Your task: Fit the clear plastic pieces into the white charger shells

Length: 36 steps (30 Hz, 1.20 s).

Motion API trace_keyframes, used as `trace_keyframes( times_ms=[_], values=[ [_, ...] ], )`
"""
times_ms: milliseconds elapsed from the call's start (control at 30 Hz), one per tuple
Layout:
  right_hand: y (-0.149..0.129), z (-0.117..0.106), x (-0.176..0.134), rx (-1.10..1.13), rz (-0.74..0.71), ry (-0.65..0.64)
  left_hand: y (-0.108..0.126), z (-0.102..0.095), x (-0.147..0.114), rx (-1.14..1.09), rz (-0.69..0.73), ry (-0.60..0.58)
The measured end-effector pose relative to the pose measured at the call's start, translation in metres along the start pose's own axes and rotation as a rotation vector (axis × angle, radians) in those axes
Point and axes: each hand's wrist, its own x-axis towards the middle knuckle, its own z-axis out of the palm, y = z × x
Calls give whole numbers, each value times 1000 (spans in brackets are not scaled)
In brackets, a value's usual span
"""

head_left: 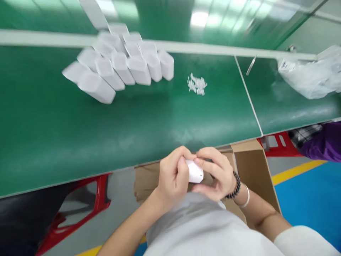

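Close to my lap, a small white plastic housing with angled corners and a tiny dark slot is held between my hands. My left hand is closed around its left side, the thumb pressed along it. The fingertips of my right hand pinch its upper right edge, where a tiny part, if any, is too small to make out. Beyond them on the green table lies a loose pile of tiny white pieces. Several similar white housings stand grouped at the upper left.
Tweezers and a clear plastic bag lie at the right of the green table. An open cardboard box is beside my right arm. Red stools stand on both sides; a person in a purple garment is at right.
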Motion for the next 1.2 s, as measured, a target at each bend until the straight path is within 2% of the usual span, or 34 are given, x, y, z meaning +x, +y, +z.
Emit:
trace_keyframes(
  times_ms=[100, 200, 267, 400, 467, 533, 600, 667, 767, 833, 967, 1200],
  values=[
    [-4, 2, 12, -105, 21, -24, 7, -6, 17, 334, -8, -11],
    [0, 2, 32, -176, -18, -108, 17, -8, 38, 467, -69, 52],
    [10, -3, 49, -207, -42, -109, 20, -9, 47, 417, -61, 40],
    [37, -17, 85, -202, -137, -102, 17, -17, 57, 223, 60, -5],
    [47, -21, 101, -127, -238, -129, 15, -22, 61, 117, 73, 16],
    [53, -21, 115, 35, -254, -172, 12, -28, 67, 32, 115, 59],
    [56, -21, 126, 248, -120, -204, 9, -34, 74, 16, 224, 108],
    [59, -20, 134, 470, 116, -217, 6, -40, 80, 51, 308, 129],
    [67, -18, 139, 775, 467, -276, 2, -49, 84, 134, 320, 117],
    [72, -17, 139, 935, 611, -344, 1, -52, 85, 202, 329, 100],
    [74, -16, 136, 1036, 708, -419, 1, -53, 85, 292, 351, 49],
    [76, -17, 136, 1030, 712, -483, 3, -54, 85, 257, 272, 16]
  ],
)
